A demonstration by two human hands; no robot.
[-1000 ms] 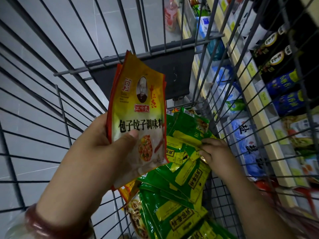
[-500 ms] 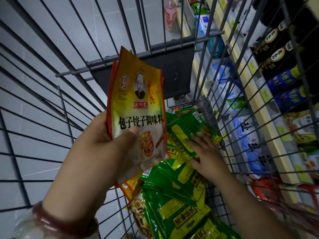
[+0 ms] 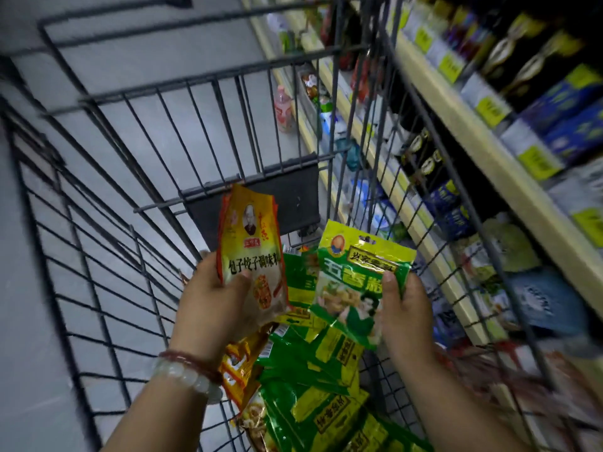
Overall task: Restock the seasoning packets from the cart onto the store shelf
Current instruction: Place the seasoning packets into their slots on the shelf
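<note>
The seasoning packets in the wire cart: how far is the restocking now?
Nothing visibly shelved yet. In hand: the left hand grips yellow-and-red seasoning packets, and the right hand pinches a green-and-yellow foil packet lifted above the pile. Left: many green packets and some orange ones lie in the grey wire cart; all must go to the cream-edged shelf on the right.

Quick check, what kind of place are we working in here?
Most likely a grocery store aisle: a wire cart holding green seasoning packets, beside a shelf lined with yellow price tags and dark bottles.
</note>
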